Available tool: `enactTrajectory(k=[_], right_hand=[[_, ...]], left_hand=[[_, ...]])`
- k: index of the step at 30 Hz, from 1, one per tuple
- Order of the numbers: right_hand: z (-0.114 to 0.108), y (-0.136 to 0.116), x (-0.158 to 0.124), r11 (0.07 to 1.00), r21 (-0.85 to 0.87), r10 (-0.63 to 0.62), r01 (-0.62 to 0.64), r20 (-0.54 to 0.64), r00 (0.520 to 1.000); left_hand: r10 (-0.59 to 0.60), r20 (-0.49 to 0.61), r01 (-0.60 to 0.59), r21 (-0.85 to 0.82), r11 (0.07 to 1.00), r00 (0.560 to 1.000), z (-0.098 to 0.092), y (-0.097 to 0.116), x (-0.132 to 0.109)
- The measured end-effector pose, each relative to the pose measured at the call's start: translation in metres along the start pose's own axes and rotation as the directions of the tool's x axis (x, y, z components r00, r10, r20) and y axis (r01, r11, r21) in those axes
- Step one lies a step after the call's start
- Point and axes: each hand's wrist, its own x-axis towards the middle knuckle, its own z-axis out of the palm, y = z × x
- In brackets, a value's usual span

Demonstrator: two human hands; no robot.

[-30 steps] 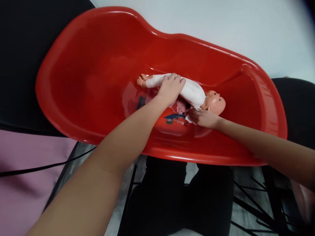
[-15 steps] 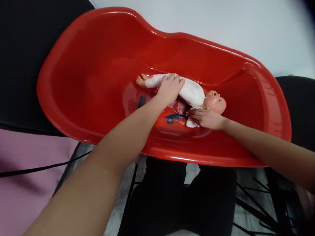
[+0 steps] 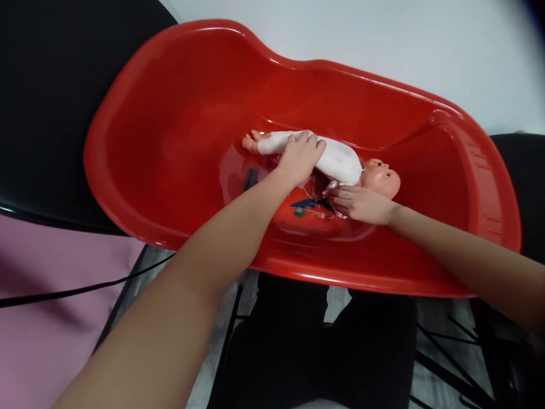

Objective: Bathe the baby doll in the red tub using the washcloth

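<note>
— Two grips down inside the red oval plastic baby tub?
— Yes: left grip wrapped over the legs of the small plastic baby doll in white cloth, holding it.
— And right grip?
— Touching the near sleeve; cannot tell whether pinching.
— Doll's place?
— Lying on the tub floor, head to the right.

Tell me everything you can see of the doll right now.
The doll is a small, bald baby figure, plastic by its look, in a white one-piece with bare feet. It lies lengthwise on the floor of the red tub, head to the right, feet to the left. The left hand wraps over its middle; the right hand touches its white sleeve beside the head.
</note>
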Motion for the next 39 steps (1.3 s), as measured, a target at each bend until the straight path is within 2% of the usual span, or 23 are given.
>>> enactTrajectory(k=[3,6,8,12,15,17,21,23,25,28,32,35,39], right_hand=[[0.007,-0.005,0.001,0.999,0.029,-0.026,0.026,-0.016,1.0],[-0.007,-0.008,0.013,0.999,0.021,-0.045,0.047,-0.076,0.996],[-0.012,-0.007,0.019,0.998,-0.049,-0.037,0.031,-0.116,0.993],[0.009,-0.007,0.016,0.975,-0.21,-0.106,0.079,-0.123,0.987],[0.025,-0.01,0.022,0.964,-0.23,-0.162,0.133,-0.112,0.98],[0.025,-0.012,0.039,0.972,-0.205,-0.143,0.116,-0.12,0.982],[0.018,-0.007,0.094,0.992,-0.118,-0.06,0.048,-0.095,0.994],[0.023,-0.001,0.115,1.0,-0.02,0.015,-0.017,-0.097,0.995],[0.034,0.004,0.125,0.99,0.096,0.118,-0.106,-0.127,0.985],[0.056,0.007,0.115,0.958,0.206,0.233,-0.197,-0.171,0.957],[0.071,0.005,0.076,0.944,0.231,0.275,-0.236,-0.155,0.949],[0.059,-0.003,0.048,0.966,0.119,0.242,-0.23,-0.098,0.965],[0.019,-0.021,0.03,0.995,-0.069,0.064,-0.066,-0.024,0.998]], left_hand=[[0.023,-0.002,-0.023,0.001,1.0,1.0,0.002,-0.002,0.0],[0.033,0.01,-0.033,-0.007,0.999,0.999,0.003,-0.004,-0.001],[0.027,0.033,-0.028,0.005,1.0,0.999,0.001,-0.004,-0.002],[0.027,0.079,-0.032,0.07,0.997,0.996,-0.002,-0.002,-0.003],[0.027,0.093,-0.036,0.094,0.995,0.995,-0.003,-0.001,-0.003],[0.029,0.093,-0.037,0.094,0.995,0.995,-0.003,-0.001,-0.002],[0.024,0.092,-0.032,0.088,0.996,0.995,-0.005,-0.001,-0.001],[0.015,0.088,-0.023,0.089,0.996,0.996,-0.006,-0.001,-0.001],[0.008,0.078,-0.014,0.087,0.996,0.997,-0.006,-0.001,-0.001],[0.008,0.075,-0.013,0.073,0.997,0.997,-0.007,0.0,-0.001],[0.008,0.105,-0.015,0.067,0.998,0.994,-0.009,0.003,-0.001],[0.002,0.127,-0.011,0.073,0.997,0.992,-0.012,0.005,-0.002],[0.004,0.14,-0.014,0.075,0.997,0.99,-0.012,0.005,-0.003]])
